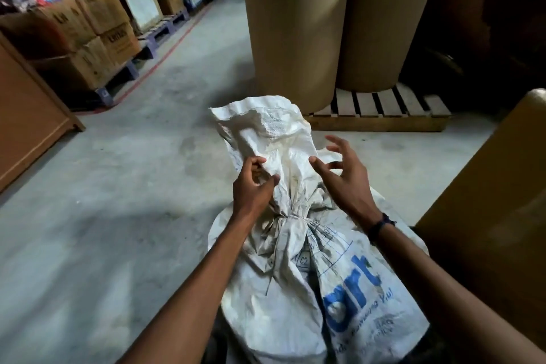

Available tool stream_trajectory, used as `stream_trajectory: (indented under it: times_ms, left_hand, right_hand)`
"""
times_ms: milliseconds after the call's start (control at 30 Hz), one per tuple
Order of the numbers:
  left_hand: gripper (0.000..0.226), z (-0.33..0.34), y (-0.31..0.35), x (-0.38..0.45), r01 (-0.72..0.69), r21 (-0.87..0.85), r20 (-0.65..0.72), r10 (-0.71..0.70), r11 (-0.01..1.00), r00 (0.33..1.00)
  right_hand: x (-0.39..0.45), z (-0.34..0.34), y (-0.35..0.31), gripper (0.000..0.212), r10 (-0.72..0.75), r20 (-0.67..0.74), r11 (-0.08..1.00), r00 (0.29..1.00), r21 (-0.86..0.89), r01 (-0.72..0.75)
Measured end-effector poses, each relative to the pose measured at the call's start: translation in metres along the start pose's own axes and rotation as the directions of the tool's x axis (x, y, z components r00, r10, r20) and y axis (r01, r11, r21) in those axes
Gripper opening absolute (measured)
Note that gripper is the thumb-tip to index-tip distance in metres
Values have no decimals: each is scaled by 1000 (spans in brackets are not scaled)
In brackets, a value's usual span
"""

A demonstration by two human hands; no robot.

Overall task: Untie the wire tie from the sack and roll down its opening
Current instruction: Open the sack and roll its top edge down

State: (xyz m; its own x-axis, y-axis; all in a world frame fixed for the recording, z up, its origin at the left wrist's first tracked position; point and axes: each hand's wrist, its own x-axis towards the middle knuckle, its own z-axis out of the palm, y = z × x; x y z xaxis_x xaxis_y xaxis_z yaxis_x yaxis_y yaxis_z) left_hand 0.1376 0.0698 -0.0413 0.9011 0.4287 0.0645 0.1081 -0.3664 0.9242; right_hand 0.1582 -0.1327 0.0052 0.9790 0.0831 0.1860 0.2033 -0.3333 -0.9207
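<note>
A white woven sack (295, 289) with blue print stands on the floor in front of me. Its neck is gathered and bound by a thin wire tie (291, 217), and the loose top flares upward above it. My left hand (254, 186) pinches a fold of the sack's cloth just above the tie, on the left of the neck. My right hand (342, 174) hovers at the right of the neck with fingers spread and holds nothing.
Two big brown paper rolls (295, 23) stand on a wooden pallet (381, 115) just behind the sack. Another brown roll (496, 201) is close on the right. Stacked cartons (97, 32) on pallets line the left; a wooden panel (26, 115) stands nearer.
</note>
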Motion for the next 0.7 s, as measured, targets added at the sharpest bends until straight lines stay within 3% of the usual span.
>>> stream_trajectory:
  times_ms: [200, 367, 467, 600, 700]
  left_hand:
    - [50, -8, 19, -49, -136, -23, 88, 137, 990, 987]
    - [53, -17, 27, -93, -205, 15, 182, 199, 979, 963]
    - [47, -26, 30, -112, -217, 86, 235, 192, 972, 953]
    - [39, -43, 35, -130, -214, 122, 291, 171, 969, 941]
    - [40, -52, 37, -143, -218, 105, 318, 176, 970, 932]
  right_hand:
    - [-18, 2, -50, 74, -64, 32, 997, 997, 42, 63]
    - [-9, -8, -94, 82, 163, 58, 944, 985, 282, -173]
    - [-6, -15, -102, 90, 254, 99, 907, 962, 321, -273]
    - [-18, -20, -92, 72, 294, 136, 921, 946, 223, -318]
    - [-37, -24, -100, 58, 301, 153, 909, 941, 253, -332]
